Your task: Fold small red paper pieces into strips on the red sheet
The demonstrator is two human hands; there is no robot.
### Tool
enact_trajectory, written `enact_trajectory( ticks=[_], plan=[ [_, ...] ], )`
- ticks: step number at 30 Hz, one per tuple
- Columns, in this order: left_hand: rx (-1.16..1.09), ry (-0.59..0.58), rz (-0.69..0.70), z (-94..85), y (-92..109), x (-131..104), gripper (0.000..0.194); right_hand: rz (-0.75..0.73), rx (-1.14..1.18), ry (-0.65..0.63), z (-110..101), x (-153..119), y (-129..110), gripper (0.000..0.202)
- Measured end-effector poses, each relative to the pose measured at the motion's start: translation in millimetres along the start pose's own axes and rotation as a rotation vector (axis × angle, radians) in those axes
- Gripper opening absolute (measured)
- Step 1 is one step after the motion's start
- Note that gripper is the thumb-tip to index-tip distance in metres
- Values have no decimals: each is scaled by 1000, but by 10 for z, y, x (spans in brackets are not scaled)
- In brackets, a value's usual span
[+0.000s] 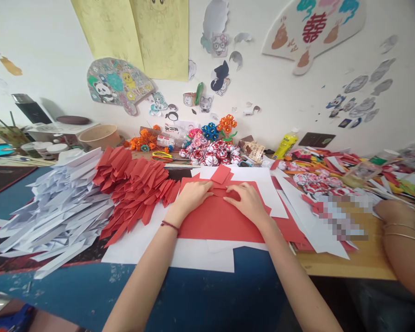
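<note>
A large red paper sheet (221, 223) lies over white sheets in front of me. Above it, my left hand (192, 196) pinches the left end of a small red paper strip (220, 192). The fingers of my right hand (248, 201) are on the strip's right end, thumb and forefinger curled towards it. Just beyond my fingertips rests a small stack of red paper rectangles (222, 174). To the left of my left hand, a heap of folded red paper pieces (134, 184) adjoins a heap of folded white paper pieces (65, 203).
Along the wall stand paper and bead flowers (210, 133), a beige bowl (99, 137) and a yellow bottle (286, 145). Paper scraps (335, 161) clutter the right side. Another person's arm (403, 244) reaches in at far right. A blue glue gun (15, 318) lies lower left.
</note>
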State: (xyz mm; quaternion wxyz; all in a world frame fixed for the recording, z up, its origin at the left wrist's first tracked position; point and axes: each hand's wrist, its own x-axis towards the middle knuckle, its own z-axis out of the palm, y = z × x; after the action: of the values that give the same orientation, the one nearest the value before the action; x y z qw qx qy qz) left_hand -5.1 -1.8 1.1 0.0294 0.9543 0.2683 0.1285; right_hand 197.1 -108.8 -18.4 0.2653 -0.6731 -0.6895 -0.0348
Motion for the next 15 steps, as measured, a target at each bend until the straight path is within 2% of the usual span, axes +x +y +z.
enact_trajectory(
  ticks=[4, 9, 15],
  plan=[
    [-39, 41, -20, 36, 13, 20, 20, -38, -26, 31, 12, 21, -14, 19],
    [-157, 122, -133, 93, 32, 37, 16, -53, -7, 55, 59, 77, 4, 9],
    [-305, 145, -254, 177, -15, 89, 11, -23, 67, 64, 120, 134, 27, 10]
  ],
)
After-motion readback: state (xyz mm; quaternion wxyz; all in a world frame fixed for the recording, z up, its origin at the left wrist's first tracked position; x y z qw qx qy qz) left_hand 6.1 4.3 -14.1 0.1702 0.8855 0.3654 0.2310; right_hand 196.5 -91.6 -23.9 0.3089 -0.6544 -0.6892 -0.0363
